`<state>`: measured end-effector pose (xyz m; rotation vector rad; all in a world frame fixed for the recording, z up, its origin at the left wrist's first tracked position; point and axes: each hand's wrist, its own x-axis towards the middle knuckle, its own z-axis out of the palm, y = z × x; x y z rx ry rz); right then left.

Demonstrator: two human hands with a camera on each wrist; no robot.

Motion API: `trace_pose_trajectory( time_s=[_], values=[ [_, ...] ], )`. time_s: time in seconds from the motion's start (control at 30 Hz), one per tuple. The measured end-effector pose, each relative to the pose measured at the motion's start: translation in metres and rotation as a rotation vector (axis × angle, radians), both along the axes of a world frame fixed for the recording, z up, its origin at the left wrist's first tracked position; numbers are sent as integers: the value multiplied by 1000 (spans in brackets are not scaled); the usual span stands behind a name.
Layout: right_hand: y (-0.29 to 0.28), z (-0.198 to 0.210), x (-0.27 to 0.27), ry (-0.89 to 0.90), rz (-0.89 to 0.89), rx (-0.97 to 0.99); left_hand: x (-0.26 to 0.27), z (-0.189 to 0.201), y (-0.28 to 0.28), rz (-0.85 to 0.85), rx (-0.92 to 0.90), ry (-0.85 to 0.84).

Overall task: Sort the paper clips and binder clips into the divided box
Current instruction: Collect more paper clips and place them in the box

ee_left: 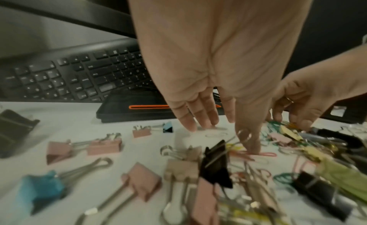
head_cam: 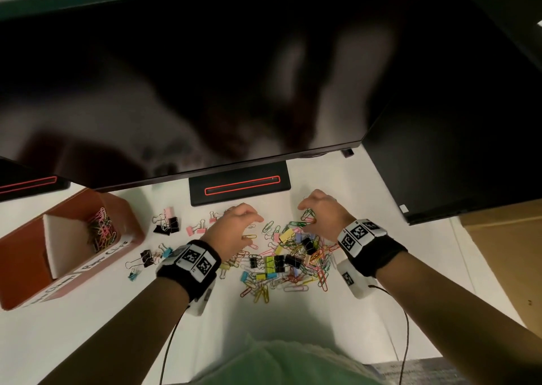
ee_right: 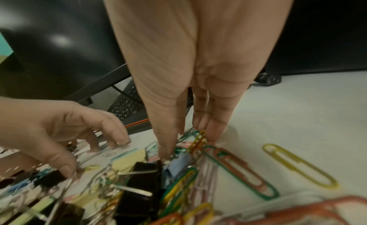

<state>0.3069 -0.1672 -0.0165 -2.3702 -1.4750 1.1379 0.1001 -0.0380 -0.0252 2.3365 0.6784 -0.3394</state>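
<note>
Right hand (ee_right: 190, 80) pinches coloured wire paper clips (ee_right: 198, 139) at the far edge of the pile; left hand (head_cam: 234, 226), fingers spread, lies nearer the brown divided box (head_cam: 35, 255) at left

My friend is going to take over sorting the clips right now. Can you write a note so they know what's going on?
Left hand: over the left edge of the pile, fingers down on the table, touching paper clips; no firm hold visible.
Right hand: at the far side of the pile, fingertips pinching a few paper clips.
Box: at the left; the far compartment holds paper clips, the near one looks empty.
Mixed pile: between the hands, paper clips and binder clips together. Some loose binder clips lie between the pile and the box.
Done: some paper clips sorted.
Left: most of the pile, and seemingly all the binder clips.
</note>
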Motion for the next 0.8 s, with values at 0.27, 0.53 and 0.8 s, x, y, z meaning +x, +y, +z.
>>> trace_pose_trajectory(
  time_s=[0.27,0.53,0.8],
  values=[
    [14,1,-17,-4,101,7,19,-14,-18,-1,4,-63],
    [22,2,-12,34,66,-102,24,-17,-20,84,-34,-146],
    [19,2,-5,119,-34,-77,14,-17,-16,144,-79,-102]
  ],
)
